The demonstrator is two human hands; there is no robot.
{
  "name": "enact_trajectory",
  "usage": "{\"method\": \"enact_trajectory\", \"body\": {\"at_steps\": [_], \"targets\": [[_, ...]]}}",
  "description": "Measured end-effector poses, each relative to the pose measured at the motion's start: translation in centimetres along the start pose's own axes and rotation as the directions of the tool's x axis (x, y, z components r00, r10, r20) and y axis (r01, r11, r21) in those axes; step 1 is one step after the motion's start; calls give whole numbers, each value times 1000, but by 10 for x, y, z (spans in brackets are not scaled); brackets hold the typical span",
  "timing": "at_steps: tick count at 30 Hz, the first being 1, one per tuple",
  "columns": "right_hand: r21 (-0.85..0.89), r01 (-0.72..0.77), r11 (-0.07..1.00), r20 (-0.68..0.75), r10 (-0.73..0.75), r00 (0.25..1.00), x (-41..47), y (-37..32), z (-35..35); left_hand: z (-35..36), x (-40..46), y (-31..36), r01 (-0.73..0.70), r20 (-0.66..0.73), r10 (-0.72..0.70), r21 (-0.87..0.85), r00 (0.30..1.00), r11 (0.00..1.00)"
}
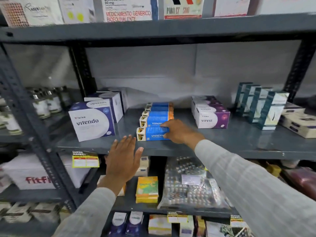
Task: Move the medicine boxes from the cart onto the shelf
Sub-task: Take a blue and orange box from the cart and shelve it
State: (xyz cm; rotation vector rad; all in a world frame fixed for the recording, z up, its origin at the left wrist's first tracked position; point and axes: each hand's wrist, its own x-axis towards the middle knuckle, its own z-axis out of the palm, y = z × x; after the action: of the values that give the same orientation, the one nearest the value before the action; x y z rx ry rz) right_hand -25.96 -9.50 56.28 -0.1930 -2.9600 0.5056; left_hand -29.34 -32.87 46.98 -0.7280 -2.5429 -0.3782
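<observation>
The grey metal shelf [222, 142] runs across in front of the person, its middle board already carrying stock: a white and purple Vitendo carton [92, 122] toward the left end, a purple Virest carton [212, 115] right of centre, tall teal cartons [266, 108] near the right upright. Between the two purple ones a row of blue Vivalyn boxes [157, 115] runs back from the front edge. The nearest, the front Vivalyn box [152, 134], lies flat just behind the lip of the board. The right hand [177, 130] has its grip wrapped over the right end of that box, fingers on top, seemingly setting it down. The left hand [123, 161] hovers flat and spread at the front edge, holding nothing. The cart is out of sight.

These look like light, stiff cardboard cartons with slick printed faces; they would probably dent at the corners if squeezed. Holding across the short end, or pinching the long sides, seems safest.
</observation>
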Motion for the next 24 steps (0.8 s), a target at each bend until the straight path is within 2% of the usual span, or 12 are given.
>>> {"method": "enact_trajectory", "body": {"at_steps": [5,7,10,12,14,15,17,19,22,24], "targets": [[-30,67,997,-60,-69,996,-8,5,8,4,0,-1,2,-4,-3,-47,1000,999],[-29,118,993,-193,-122,974,-22,12,10,3,-1,2,36,-57,-46,-162,997,986],[-1,267,964,-405,-245,881,-55,34,17,-4,-10,21,107,-218,-215,-422,952,900],[69,311,948,-492,-239,837,-86,52,25,-3,-23,45,28,-341,-222,-492,913,870],[132,322,937,-566,-196,801,-117,73,38,11,-39,73,-146,-426,-79,-471,901,870],[144,315,938,-598,-171,783,-132,84,46,22,-48,89,-216,-426,2,-456,905,863],[149,289,946,-638,-132,759,-163,111,67,50,-71,122,-291,-349,129,-462,928,838],[165,235,958,-626,-83,775,-195,142,89,82,-100,156,-307,-226,218,-522,949,796],[264,74,962,-491,68,869,-248,203,126,130,-150,207,-308,-19,368,-589,930,747],[331,-88,939,-362,213,907,-284,249,152,163,-184,236,-307,125,470,-606,874,734]]}}
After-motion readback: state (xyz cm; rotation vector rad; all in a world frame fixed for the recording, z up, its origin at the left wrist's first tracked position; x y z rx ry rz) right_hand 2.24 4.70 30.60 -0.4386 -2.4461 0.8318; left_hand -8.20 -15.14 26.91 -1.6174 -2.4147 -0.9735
